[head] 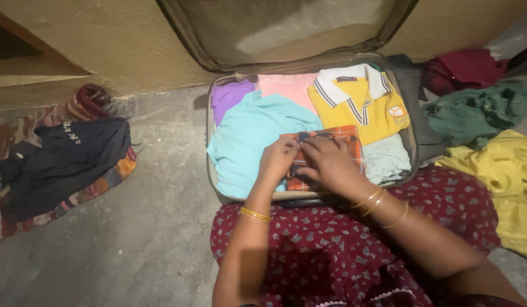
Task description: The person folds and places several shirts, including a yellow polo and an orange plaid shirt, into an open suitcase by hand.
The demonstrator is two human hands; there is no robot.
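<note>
— Inside the open suitcase (213,149) on the floor, what are the hands on?
— Both rest on an orange checked cloth (347,136) near its front wall. The left hand (278,159) pinches the cloth's left edge; the right hand (330,163) lies on top, fingers curled down over it.
— And around it?
— A light blue garment (246,136) just beside it, a yellow collared shirt (363,102) behind, touching, with purple and pink folds further back. Outside (well apart) lie a dark garment (70,156) on the left, and green (474,111) and yellow cloth (511,170) on the right.
</note>
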